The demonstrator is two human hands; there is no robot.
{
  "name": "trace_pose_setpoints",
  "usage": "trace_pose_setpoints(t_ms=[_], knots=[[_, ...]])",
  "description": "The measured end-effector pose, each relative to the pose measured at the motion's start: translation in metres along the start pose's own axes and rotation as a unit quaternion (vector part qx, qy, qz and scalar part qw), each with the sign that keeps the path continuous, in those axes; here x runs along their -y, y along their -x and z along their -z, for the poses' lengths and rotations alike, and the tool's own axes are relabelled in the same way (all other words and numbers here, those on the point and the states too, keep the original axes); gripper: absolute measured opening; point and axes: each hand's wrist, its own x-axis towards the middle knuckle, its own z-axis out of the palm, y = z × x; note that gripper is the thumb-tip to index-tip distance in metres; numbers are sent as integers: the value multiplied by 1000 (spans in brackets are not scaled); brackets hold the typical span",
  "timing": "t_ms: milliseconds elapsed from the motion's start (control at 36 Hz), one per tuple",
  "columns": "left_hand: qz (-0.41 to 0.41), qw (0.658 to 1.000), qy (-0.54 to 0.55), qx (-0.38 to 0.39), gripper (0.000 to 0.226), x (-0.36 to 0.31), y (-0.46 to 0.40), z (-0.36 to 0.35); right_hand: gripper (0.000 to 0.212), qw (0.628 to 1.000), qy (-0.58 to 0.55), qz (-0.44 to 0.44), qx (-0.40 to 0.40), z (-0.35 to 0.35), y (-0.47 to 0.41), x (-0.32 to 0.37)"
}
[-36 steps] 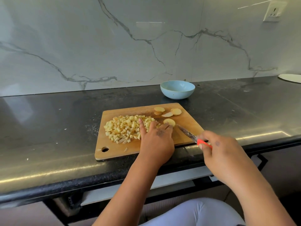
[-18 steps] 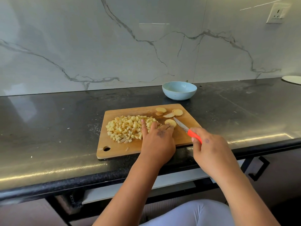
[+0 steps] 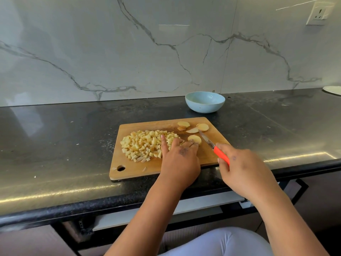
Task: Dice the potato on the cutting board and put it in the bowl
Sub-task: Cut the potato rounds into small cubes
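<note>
A wooden cutting board (image 3: 132, 169) lies on the black counter. A heap of diced potato (image 3: 142, 145) covers its left half. Several potato slices (image 3: 203, 126) lie at its far right corner, and one round slice (image 3: 194, 138) lies nearer. My left hand (image 3: 180, 157) rests on the board with straight fingers, against the right edge of the dice and touching the near slice. My right hand (image 3: 241, 167) grips a knife with an orange handle (image 3: 221, 155); its blade (image 3: 205, 138) points up-left, just right of the near slice. The light blue bowl (image 3: 205, 101) stands behind the board.
A marble wall rises behind the counter, with a socket (image 3: 319, 13) at the upper right. A white plate edge (image 3: 333, 90) shows at the far right. The counter's front edge (image 3: 92, 204) runs just under the board; a drawer below it stands slightly pulled out.
My right hand has moved left and forward with the knife, bringing the blade in over the board beside the near slice. My left hand has stayed in place.
</note>
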Motion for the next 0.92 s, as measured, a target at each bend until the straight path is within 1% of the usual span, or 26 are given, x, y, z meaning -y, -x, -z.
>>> trace_pose_setpoints(t_ms=[139,222,389,528,583,639,694,778,861,917], knots=[[-1,1000,-2,-2,46,0,0,0,44,999,-37,-2,28,-6,0,-2],[1,1000,-2,0,47,0,0,1,43,999,-37,0,37,-6,0,-2],[5,1000,-2,7,48,-1,0,2,20,997,-31,-33,62,-8,-1,2],[5,1000,-8,12,46,-2,0,4,10,996,-37,-50,62,-15,-2,13],[6,1000,-6,9,46,-2,1,4,15,996,-14,-65,60,-15,-3,14],[6,1000,-5,7,46,-2,1,4,26,994,16,-87,71,-14,-6,11],[7,1000,-5,7,47,-2,1,4,37,989,18,-107,100,-11,-11,9],[6,1000,-8,10,48,-1,0,3,43,985,14,-118,126,-8,-19,7],[3,1000,-12,10,47,-1,0,3,47,987,10,-114,117,-9,-24,7],[3,1000,-13,10,46,-2,0,4,49,990,18,-94,100,-11,-27,8]])
